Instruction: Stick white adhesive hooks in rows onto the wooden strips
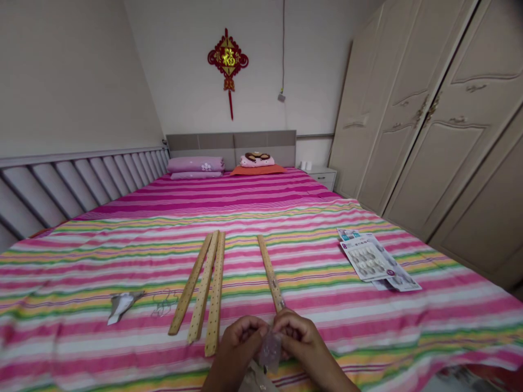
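Note:
My left hand (237, 343) and my right hand (300, 337) are together at the bottom middle, over the near edge of the striped bed (368, 326). Both are closed in a pinch on a small clear plastic bag (269, 351) held between them. My right hand is at the near end of a single perforated wooden strip (269, 275). Three more wooden strips (204, 288) lie bunched just left of my left hand.
A crumpled silvery wrapper (122, 305) and some thin wire (163, 305) lie at the left. Printed sheets with nail tips (373, 261) lie at the right. Pillows (196, 165) sit at the headboard. A padded rail (81, 182) runs along the left; a wardrobe (441, 120) stands at the right.

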`<state>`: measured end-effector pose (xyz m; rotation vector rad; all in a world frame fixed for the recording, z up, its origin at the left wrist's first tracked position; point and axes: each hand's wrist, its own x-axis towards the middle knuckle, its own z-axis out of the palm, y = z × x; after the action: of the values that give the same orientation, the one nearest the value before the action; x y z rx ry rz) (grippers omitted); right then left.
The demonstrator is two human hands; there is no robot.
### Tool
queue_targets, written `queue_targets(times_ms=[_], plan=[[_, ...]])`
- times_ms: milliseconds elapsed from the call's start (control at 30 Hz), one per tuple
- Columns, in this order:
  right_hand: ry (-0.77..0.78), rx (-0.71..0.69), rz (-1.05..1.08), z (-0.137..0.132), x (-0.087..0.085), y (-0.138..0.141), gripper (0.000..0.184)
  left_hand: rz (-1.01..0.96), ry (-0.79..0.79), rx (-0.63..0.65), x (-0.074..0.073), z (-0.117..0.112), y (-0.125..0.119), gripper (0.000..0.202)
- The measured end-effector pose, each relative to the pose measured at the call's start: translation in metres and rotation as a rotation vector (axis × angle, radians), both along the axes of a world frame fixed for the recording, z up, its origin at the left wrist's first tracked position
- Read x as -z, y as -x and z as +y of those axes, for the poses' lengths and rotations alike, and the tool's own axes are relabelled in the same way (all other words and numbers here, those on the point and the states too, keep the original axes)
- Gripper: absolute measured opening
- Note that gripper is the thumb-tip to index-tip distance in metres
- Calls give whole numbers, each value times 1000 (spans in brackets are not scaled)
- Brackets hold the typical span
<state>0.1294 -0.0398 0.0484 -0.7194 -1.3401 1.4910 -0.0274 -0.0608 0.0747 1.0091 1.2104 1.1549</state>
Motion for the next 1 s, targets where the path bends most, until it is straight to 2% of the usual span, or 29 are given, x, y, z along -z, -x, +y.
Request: queue_targets(times_ms=[133,300,467,667,800,900,1000], plan=[[-35,2,-49,1,0,-2,10,33,-36,42,-1,2,0,26],[-5,3,-94,3,-3,-3,12,60,-113,61,-6,0,-6,25],[5,15,-117,4,-1,-6,13,64,-112,80,-12,1,-13,24],[11,1,-132,6,-4,-9,16,101,-189,-27,-14,10,-15,19],[31,9,-136,9,-6,-11,17,92,-216,-143,-10,18,-13,18],[58,1,-119,10,-3,-13,19,10,-159,-264,-4,25,-11,20],[102,-8,-102,12,0,-15,22,-151,-57,-307,-2,31,-9,24]])
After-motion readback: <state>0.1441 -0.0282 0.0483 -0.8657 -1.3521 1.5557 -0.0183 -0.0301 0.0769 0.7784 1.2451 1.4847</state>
